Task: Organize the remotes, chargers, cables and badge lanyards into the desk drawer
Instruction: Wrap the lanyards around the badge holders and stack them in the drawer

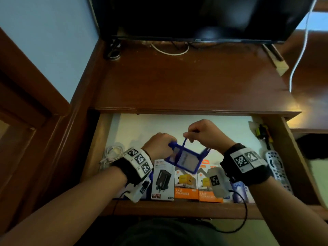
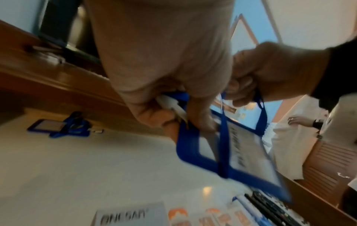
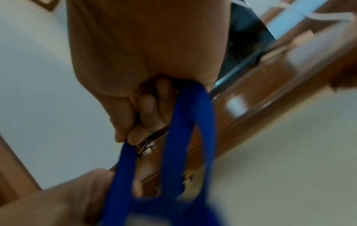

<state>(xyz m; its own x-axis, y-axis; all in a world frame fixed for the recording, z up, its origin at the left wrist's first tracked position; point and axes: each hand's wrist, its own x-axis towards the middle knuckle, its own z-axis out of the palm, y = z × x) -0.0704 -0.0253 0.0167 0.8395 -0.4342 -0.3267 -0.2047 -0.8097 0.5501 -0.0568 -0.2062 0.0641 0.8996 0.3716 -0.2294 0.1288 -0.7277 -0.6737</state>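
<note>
Over the open desk drawer (image 1: 113, 121), just behind its row of charger boxes (image 1: 185, 183), the left hand (image 1: 158, 148) pinches the blue badge holder (image 1: 184, 159) by one corner while the right hand (image 1: 204, 134) has curled fingers round its blue lanyard strap (image 3: 193, 122). The strap may spring loose or snag the boxes when lowered (it looks only loosely wound). Should the left pinch slip, the holder would drop onto those boxes.

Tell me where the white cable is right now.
In the head view, the coiled white cable lies in the open drawer's left corner, just left of the left hand.
</note>
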